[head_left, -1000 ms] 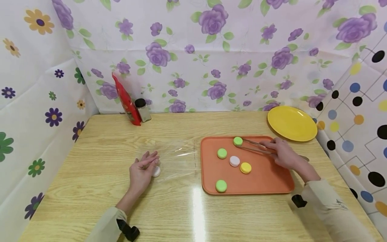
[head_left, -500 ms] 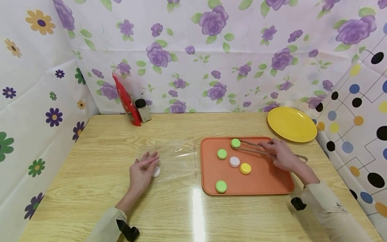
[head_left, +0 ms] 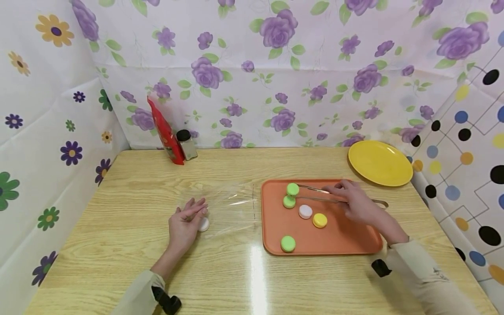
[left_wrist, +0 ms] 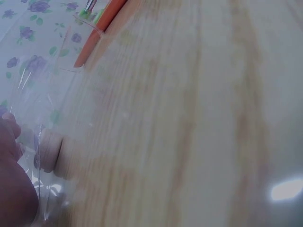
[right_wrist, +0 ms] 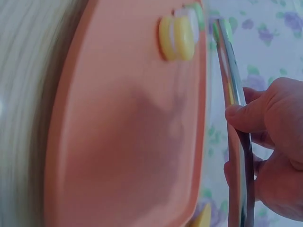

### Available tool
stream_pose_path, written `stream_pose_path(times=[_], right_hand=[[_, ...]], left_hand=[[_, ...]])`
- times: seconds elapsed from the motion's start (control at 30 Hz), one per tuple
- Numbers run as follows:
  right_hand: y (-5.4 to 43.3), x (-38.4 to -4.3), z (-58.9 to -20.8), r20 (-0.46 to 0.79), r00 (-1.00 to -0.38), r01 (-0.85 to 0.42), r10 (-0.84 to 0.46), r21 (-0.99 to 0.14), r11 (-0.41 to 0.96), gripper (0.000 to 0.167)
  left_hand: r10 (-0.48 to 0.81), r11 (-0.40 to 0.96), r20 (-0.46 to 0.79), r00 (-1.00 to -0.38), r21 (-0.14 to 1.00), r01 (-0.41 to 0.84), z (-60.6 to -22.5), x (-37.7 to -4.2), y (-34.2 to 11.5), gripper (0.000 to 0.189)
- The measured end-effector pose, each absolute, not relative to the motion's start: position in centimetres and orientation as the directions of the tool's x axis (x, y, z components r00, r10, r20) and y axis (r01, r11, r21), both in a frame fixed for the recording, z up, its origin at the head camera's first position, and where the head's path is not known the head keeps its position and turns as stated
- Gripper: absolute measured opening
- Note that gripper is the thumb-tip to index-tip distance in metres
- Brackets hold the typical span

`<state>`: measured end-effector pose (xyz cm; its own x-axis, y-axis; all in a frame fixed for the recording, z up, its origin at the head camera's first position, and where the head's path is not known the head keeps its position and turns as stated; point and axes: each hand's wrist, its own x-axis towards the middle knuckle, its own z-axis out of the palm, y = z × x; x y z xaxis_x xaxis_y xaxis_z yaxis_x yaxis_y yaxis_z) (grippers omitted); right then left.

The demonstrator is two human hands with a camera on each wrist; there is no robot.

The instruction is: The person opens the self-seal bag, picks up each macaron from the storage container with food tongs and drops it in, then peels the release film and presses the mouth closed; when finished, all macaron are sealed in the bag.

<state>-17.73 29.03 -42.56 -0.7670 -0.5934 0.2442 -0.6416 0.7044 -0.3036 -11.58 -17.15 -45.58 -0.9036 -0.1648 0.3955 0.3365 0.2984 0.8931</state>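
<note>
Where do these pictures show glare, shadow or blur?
Head view: fairly crisp, with a long white glare streak on the table and small glints on the clear plastic; left wrist view: hazy and soft, with a bright patch of glare at lower right; right wrist view: also soft, a dark shadow across the orange tray, the yellow macaron slightly blurred.

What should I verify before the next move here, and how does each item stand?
1. Shiny metal tongs in right hand: ok.
2. Round green macaron between the tong tips: ok.
3. Clearance from the second round green macaron on the rectangular orange tray: cannot tell; they appear to meet in the head view.
4. Left hand at the thin, clear plastic bag: ok.
5. Bag open enough: cannot tell.
</note>
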Motion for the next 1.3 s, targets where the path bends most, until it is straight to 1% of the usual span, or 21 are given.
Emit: stream_pose_path(times=[0.07,0.3,0.53,0.63,0.77,0.9,1.1,1.3], right_hand=[[28.1,-17.6,-42.5,0.255,-0.752,-0.659,-0.608,-0.302,0.689,0.058],[24.4,-17.2,-42.2,0.214,-0.724,-0.687,-0.656,-0.312,0.656,0.056],[20.5,-17.2,-41.6,0.153,-0.711,-0.688,-0.686,-0.348,0.636,0.058],[18.9,-17.4,-41.5,0.134,-0.702,-0.698,-0.700,-0.325,0.638,0.057],[17.0,-17.7,-41.7,0.116,-0.674,-0.727,-0.729,-0.279,0.628,0.055],[15.4,-17.9,-41.7,0.103,-0.644,-0.751,-0.758,-0.269,0.602,0.055],[13.3,-18.5,-42.0,0.094,-0.626,-0.769,-0.774,-0.237,0.594,0.057],[11.3,-18.9,-42.6,0.078,-0.627,-0.765,-0.775,-0.248,0.594,0.050]], left_hand=[[-0.166,0.298,0.396,-0.903,0.893,0.336,-45.6,-11.6,-17.2,0.010],[-0.167,0.294,0.392,-0.905,0.896,0.334,-45.5,-11.4,-17.2,0.010],[-0.165,0.290,0.380,-0.910,0.901,0.323,-45.4,-11.4,-17.2,0.010],[-0.163,0.291,0.381,-0.910,0.900,0.324,-45.7,-11.5,-17.2,0.010],[-0.168,0.291,0.389,-0.906,0.897,0.332,-47.1,-12.1,-17.7,0.009],[-0.174,0.279,0.377,-0.910,0.905,0.322,-48.5,-12.8,-18.1,0.009],[-0.171,0.279,0.383,-0.908,0.903,0.328,-49.0,-13.1,-18.3,0.010],[-0.179,0.280,0.383,-0.906,0.903,0.326,-48.9,-13.0,-18.2,0.009]])
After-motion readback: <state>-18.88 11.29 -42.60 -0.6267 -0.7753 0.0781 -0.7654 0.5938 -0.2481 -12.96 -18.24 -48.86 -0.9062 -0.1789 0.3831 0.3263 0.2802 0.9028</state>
